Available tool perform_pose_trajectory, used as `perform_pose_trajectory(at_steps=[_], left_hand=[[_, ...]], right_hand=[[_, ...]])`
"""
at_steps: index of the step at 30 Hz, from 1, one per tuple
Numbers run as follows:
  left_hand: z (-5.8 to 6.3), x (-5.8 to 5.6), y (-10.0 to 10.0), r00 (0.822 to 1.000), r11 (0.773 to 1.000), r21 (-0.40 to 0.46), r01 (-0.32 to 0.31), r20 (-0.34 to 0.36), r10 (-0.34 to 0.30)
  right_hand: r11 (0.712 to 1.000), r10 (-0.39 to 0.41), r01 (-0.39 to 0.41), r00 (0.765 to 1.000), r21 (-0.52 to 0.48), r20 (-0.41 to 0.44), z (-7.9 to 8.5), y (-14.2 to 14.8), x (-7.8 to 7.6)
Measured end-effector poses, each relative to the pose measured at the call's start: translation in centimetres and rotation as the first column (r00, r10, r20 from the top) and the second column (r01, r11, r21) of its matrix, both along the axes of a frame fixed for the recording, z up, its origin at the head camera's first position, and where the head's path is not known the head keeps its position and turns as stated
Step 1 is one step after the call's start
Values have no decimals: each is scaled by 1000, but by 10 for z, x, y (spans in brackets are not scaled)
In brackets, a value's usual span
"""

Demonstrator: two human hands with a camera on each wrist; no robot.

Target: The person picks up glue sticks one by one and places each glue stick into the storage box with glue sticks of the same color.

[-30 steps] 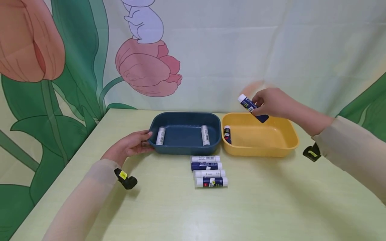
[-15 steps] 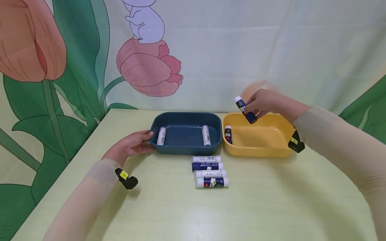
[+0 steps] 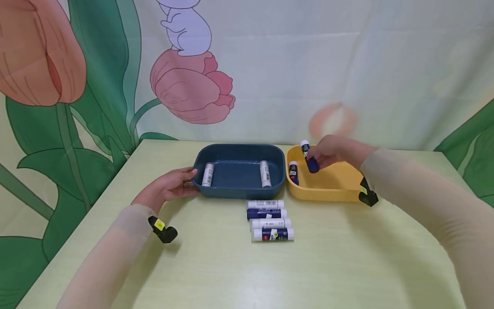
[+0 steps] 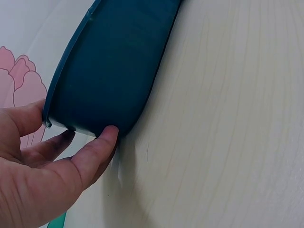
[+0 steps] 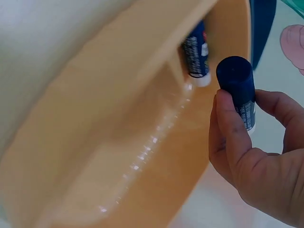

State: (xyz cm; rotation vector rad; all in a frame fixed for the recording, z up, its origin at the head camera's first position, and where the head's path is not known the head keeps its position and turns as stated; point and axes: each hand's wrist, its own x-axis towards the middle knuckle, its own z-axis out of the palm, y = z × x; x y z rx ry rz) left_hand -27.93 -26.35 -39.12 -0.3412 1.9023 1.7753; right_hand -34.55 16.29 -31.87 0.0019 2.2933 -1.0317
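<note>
My right hand (image 3: pixel 328 150) pinches a navy glue stick (image 3: pixel 312 164) with a white end, tilted, over the left part of the yellow tray (image 3: pixel 328 194). In the right wrist view the navy cap of this glue stick (image 5: pixel 235 78) faces the camera, between thumb and fingers. Another navy glue stick (image 3: pixel 293 173) lies inside at the yellow tray's left end. My left hand (image 3: pixel 171 184) holds the left end of the dark blue tray (image 3: pixel 239 193). Its thumb is at the rim and its fingers (image 4: pixel 97 152) lie against the outer wall. Two white glue sticks, one left (image 3: pixel 207 174) and one right (image 3: pixel 265 174), lie in the blue tray.
In front of the trays, several glue sticks lie in a stacked row on the pale table (image 3: pixel 216 266): white (image 3: pixel 265 204), navy (image 3: pixel 266 213), white (image 3: pixel 270 223) and navy-labelled (image 3: pixel 272 234). A printed cloth (image 3: pixel 270 86) hangs directly behind the table.
My right hand has moved left and then down toward the yellow tray, with the glue stick turning more upright. The left hand and the blue tray stay put.
</note>
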Motion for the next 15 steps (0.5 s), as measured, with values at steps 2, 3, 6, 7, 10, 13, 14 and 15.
perform_pose_trajectory(at_steps=[2, 3, 6, 7, 10, 13, 14, 15], left_hand=[[0, 1, -1, 1000, 1000, -3, 0, 1, 0], [0, 1, -1, 1000, 1000, -3, -1, 1, 1], [0, 1, -1, 1000, 1000, 1, 1, 1, -1], [0, 1, -1, 1000, 1000, 6, -3, 3, 3], [0, 2, -2, 1000, 1000, 27, 9, -4, -9], [0, 2, -3, 1000, 999, 46, 16, -9, -16], [0, 2, -3, 1000, 998, 51, 23, -12, -22], [0, 2, -3, 1000, 998, 51, 24, -14, -23]], right_hand=[[1000, -17, 16, 1000, 11, 18, -9, -1, 0], [1000, -27, 26, 999, 13, 29, -13, -1, 0], [999, -31, 30, 998, 27, 61, -24, -3, 0], [999, -31, 28, 997, 36, 67, -27, -4, 0], [998, -26, 21, 996, 59, 87, -34, -7, 1], [997, -28, 20, 995, 78, 96, -41, -10, 2], [996, -27, 18, 995, 82, 100, -42, -10, 2], [996, -23, 14, 995, 85, 102, -44, -10, 2]])
